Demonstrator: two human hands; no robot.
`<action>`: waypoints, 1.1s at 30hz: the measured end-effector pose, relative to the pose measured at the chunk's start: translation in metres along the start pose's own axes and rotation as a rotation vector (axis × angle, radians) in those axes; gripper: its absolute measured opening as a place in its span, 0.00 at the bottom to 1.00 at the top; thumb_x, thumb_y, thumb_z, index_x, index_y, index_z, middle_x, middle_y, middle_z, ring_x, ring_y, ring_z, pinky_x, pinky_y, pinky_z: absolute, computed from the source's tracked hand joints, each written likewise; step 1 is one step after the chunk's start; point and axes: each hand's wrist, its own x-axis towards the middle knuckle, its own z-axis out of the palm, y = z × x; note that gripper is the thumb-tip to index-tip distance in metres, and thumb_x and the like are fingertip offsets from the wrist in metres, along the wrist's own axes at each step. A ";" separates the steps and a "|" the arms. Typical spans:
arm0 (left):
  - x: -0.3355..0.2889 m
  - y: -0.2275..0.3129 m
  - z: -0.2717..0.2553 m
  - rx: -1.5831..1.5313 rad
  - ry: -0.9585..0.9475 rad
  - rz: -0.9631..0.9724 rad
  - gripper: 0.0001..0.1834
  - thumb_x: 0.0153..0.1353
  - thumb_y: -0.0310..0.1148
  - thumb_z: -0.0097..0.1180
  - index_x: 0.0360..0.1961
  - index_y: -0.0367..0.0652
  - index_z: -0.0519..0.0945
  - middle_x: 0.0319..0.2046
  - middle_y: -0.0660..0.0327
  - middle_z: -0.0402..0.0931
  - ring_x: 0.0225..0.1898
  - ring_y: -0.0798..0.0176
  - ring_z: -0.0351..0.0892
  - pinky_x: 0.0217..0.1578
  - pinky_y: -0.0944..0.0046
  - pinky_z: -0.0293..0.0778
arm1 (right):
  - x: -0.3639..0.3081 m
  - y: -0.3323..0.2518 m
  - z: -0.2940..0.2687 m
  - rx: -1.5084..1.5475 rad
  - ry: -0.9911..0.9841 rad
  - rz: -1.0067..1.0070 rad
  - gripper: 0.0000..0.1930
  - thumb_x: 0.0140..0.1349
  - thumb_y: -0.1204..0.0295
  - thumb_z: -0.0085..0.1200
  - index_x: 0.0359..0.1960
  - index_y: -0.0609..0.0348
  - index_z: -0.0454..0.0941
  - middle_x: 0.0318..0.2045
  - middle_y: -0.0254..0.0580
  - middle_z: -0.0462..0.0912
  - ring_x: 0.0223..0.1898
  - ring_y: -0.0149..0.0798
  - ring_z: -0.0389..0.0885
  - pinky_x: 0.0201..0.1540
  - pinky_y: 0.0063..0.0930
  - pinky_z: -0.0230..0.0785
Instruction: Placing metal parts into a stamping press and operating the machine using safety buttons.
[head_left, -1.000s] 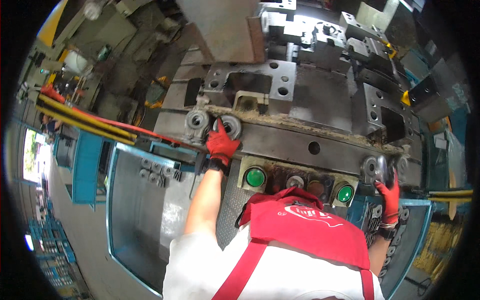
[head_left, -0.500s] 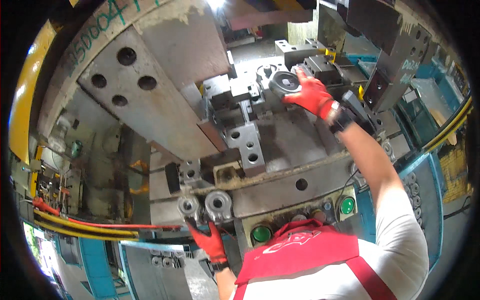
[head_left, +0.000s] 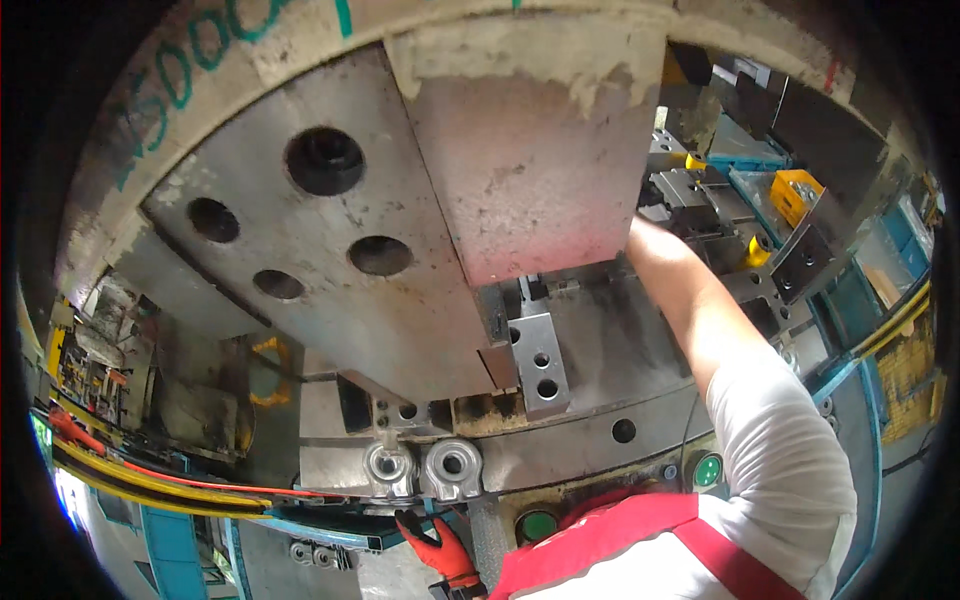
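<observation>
My left hand point(head_left: 440, 553), in a red glove, is low in the view, thumb and fingers apart, with nothing in it. Just beyond it, two round metal parts with bored centres stand side by side on the front ledge of the press: a left ring part point(head_left: 373, 468) and a right ring part point(head_left: 433, 470). My right forearm point(head_left: 685, 290) reaches deep into the press. A large upper steel block point(head_left: 545, 170) hides the right hand, along with whatever it holds or touches. Below lies the steel die bed point(head_left: 600, 330), with a drilled block point(head_left: 545, 350) on it.
A thick steel plate with large holes point(head_left: 330, 270) hangs over the left side. Green push buttons, one at right point(head_left: 708, 470) and one at left point(head_left: 537, 526), sit along the front edge. A yellow bin point(head_left: 797, 197) stands at the far right. Yellow rails point(head_left: 150, 490) run along the left.
My view has moved closer under the upper block. My right hand, earlier seen holding a dark round part over the die, is now hidden behind the block. My left hand has come back from the ring parts.
</observation>
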 end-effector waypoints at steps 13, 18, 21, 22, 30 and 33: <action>-0.010 0.010 -0.005 -0.163 0.003 -0.081 0.32 0.57 0.20 0.50 0.63 0.33 0.56 0.60 0.48 0.62 0.61 0.55 0.62 0.61 0.59 0.54 | -0.104 -0.043 -0.067 0.385 -0.105 0.305 0.51 0.49 0.36 0.48 0.62 0.69 0.55 0.64 0.58 0.56 0.63 0.56 0.57 0.62 0.45 0.52; -0.033 -0.014 -0.010 -0.180 -0.033 -0.194 0.31 0.58 0.20 0.49 0.63 0.36 0.57 0.60 0.52 0.62 0.61 0.58 0.62 0.62 0.61 0.54 | -0.246 -0.058 -0.052 0.666 0.397 -0.098 0.37 0.58 0.53 0.54 0.62 0.67 0.57 0.57 0.57 0.65 0.61 0.51 0.60 0.62 0.38 0.53; -0.054 -0.054 -0.017 -0.259 -0.226 -0.342 0.30 0.59 0.24 0.52 0.62 0.35 0.58 0.62 0.53 0.60 0.63 0.61 0.58 0.62 0.62 0.53 | -0.368 -0.069 -0.053 0.926 0.331 -0.173 0.30 0.53 0.67 0.59 0.57 0.65 0.65 0.54 0.56 0.70 0.58 0.51 0.65 0.61 0.37 0.56; -0.058 -0.047 -0.014 -0.345 -0.326 -0.472 0.31 0.59 0.27 0.54 0.62 0.34 0.58 0.61 0.52 0.59 0.63 0.60 0.57 0.62 0.62 0.52 | -0.405 -0.064 -0.042 0.925 0.354 -0.128 0.27 0.52 0.73 0.59 0.55 0.65 0.68 0.53 0.54 0.71 0.56 0.50 0.68 0.60 0.35 0.57; -0.114 -0.105 0.023 0.239 -0.723 -0.462 0.54 0.44 0.49 0.69 0.64 0.33 0.50 0.56 0.42 0.63 0.55 0.50 0.66 0.51 0.59 0.66 | -0.648 0.068 0.260 1.291 0.259 0.878 0.36 0.55 0.66 0.59 0.63 0.65 0.57 0.56 0.52 0.69 0.57 0.42 0.66 0.59 0.34 0.57; -0.111 -0.106 0.032 0.255 -0.699 -0.534 0.49 0.45 0.41 0.70 0.62 0.34 0.52 0.47 0.50 0.71 0.41 0.59 0.74 0.34 0.64 0.73 | -0.663 0.069 0.298 1.219 -0.023 0.971 0.46 0.50 0.61 0.64 0.65 0.65 0.50 0.57 0.58 0.67 0.59 0.46 0.65 0.59 0.35 0.57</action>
